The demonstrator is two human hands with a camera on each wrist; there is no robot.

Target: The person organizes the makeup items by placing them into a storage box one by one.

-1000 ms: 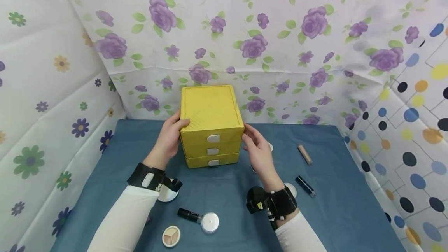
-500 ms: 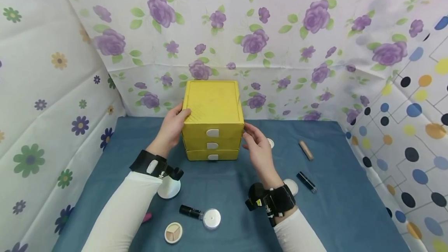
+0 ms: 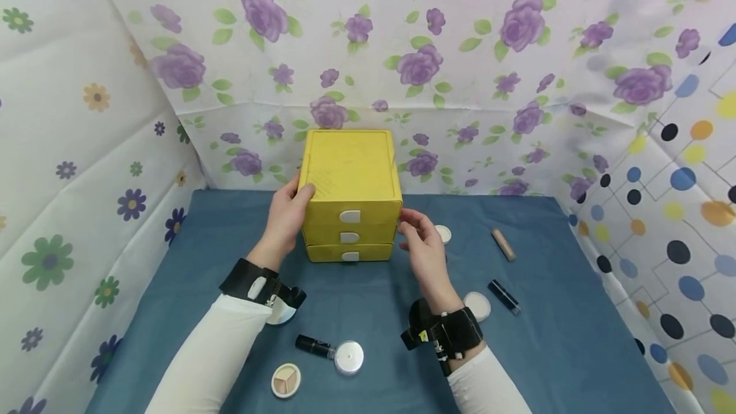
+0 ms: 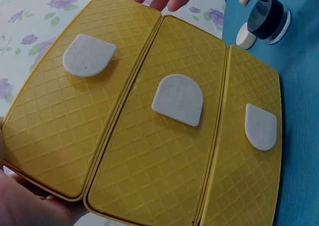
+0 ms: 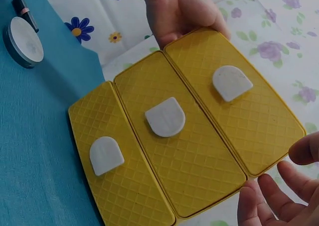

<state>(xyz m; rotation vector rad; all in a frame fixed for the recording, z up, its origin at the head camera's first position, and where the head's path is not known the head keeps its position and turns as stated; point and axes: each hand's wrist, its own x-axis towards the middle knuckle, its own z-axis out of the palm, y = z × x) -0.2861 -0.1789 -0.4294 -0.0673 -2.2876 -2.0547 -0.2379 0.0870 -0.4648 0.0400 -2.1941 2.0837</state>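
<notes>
A yellow box of three stacked drawers, each with a white tab handle, stands near the back wall in the head view. My left hand grips its left side, thumb over the top front edge and fingers partly hidden along the side. On the opposite side, my right hand has its fingertips right at the front right edge, fingers loosely bent. The right wrist view shows the right thumb by the top corner, the other fingers apart below it. All three drawers are closed.
Cosmetics lie on the blue cloth: a black tube, a round jar and a three-shade palette in front. On the right are a white round case, a dark tube and a beige tube. Flowered sheets wall the table.
The drawer box has shifted slightly back toward the wall and turned to face front more squarely. Both hands have stayed at its sides; the head view has shifted a little.
</notes>
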